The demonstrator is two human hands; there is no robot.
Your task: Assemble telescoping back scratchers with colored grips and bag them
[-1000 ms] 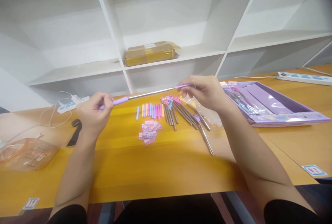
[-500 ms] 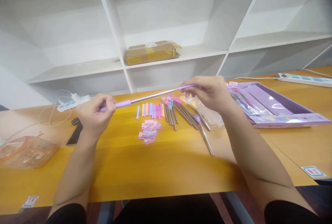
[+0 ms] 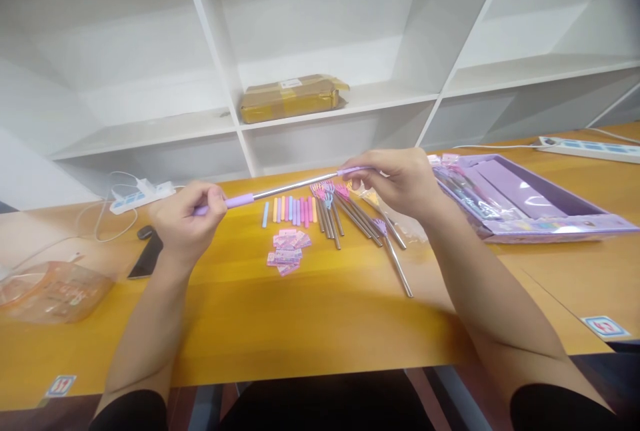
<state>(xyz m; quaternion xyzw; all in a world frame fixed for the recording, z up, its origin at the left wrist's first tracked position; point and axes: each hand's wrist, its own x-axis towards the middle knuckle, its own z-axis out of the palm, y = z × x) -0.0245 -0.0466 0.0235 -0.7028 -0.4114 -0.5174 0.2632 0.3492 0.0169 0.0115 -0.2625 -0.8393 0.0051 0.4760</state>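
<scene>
A metal rod (image 3: 295,186) with purple ends is stretched between my hands above the table. My left hand (image 3: 193,221) is wrapped round its thick purple grip (image 3: 240,201). The fingers of my right hand (image 3: 397,181) pinch the thinner purple end, whose tip they hide. Below lie a row of coloured sleeves (image 3: 296,212), a pile of pink cards (image 3: 287,250) and several metal rods (image 3: 327,221) with pink, blue and yellow claw-shaped heads. One rod with a purple head (image 3: 397,263) lies apart, nearer the front.
On the right is a purple box (image 3: 545,228) holding wrapped items. Power strips (image 3: 135,199) stand at both sides. A phone (image 3: 146,256) and an orange plastic container (image 3: 60,294) are on the left. A taped carton (image 3: 290,99) sits on the shelf behind.
My right hand and the thin purple end have shifted slightly left, towards my left hand, so the exposed metal looks a little shorter. Both hands keep their hold.
</scene>
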